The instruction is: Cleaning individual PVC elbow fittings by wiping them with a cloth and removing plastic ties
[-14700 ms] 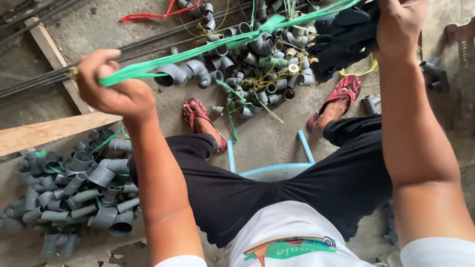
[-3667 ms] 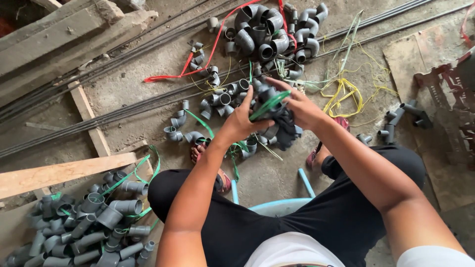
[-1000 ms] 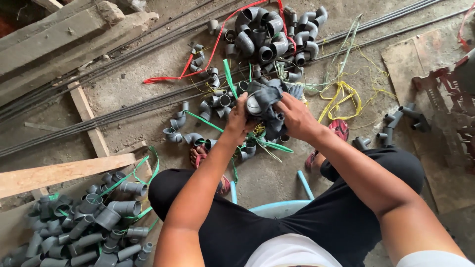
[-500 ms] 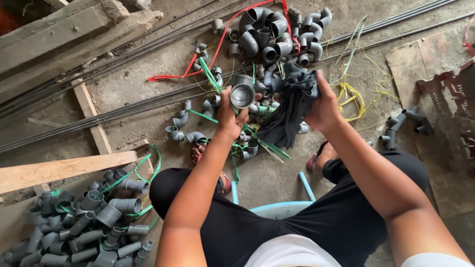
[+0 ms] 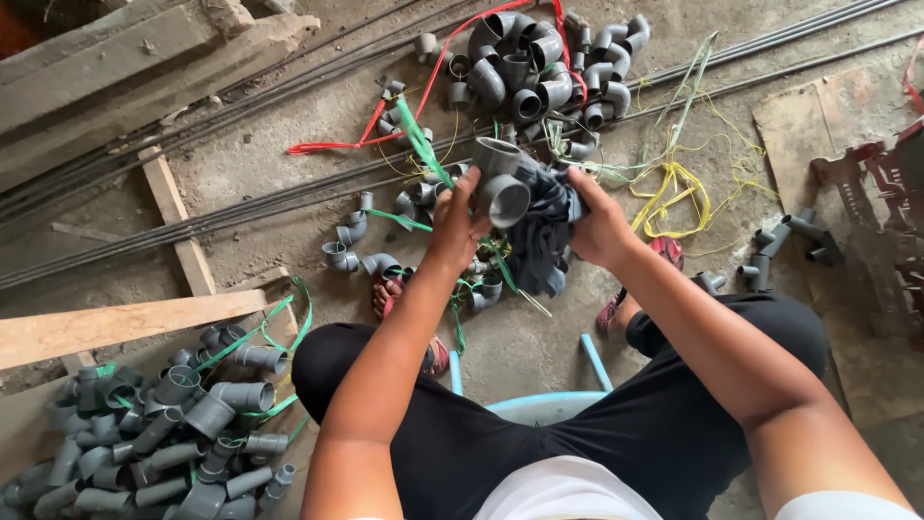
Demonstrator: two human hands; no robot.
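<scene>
Nearest the camera, off to the left of the stool [image 5: 539, 404], sits a heap of grey fittings [image 5: 154, 443] with green strap through it, just below a plank [image 5: 115, 323]. Beyond the stool, both hands are up over the floor: left hand [image 5: 454, 226] has fingers closed on a grey elbow [image 5: 500, 183], right hand [image 5: 597, 220] is clamped on a dark cloth [image 5: 541, 246] hanging under that elbow. Further out is a second pile [image 5: 539, 72], red strap [image 5: 385, 120] and yellow cord [image 5: 679, 188] around it.
</scene>
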